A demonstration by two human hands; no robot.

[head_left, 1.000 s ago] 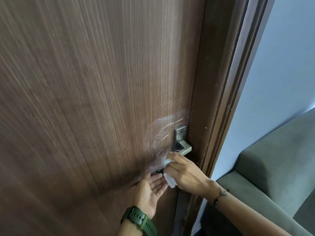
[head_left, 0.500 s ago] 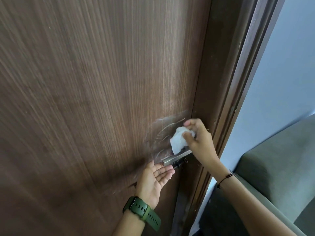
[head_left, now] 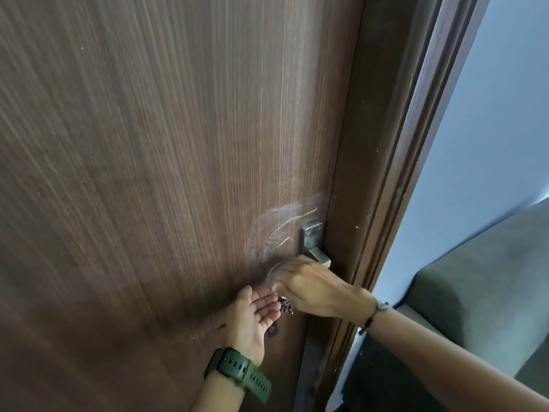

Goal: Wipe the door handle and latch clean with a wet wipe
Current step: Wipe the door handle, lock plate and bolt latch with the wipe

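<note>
1. My right hand (head_left: 312, 285) lies over the lever of the door handle (head_left: 316, 251), fingers curled down round it. The wet wipe must be under that palm, but it is hidden and blurred, so I cannot tell what the hand grips.
2. My left hand (head_left: 255, 316) sits just below, palm up, fingers relaxed and holding nothing, close against the door (head_left: 148, 173). A green watch (head_left: 237, 373) is on that wrist.
3. Only the top of the handle plate and the lever's squared end show above my knuckles. Something dark and small, perhaps keys (head_left: 286, 307), hangs between my 2 hands; I cannot make out the latch.
4. Pale smears (head_left: 282, 224) mark the wood left of the plate.
5. Risks, as I judge them: pressing hard could push the lever down and swing the door; the wipe could bunch and slip out; the dangling metal could snag the wipe or scratch the wood; wide strokes would spread more streaks on the panel; the latch could be missed, since my hands hide it.
</note>
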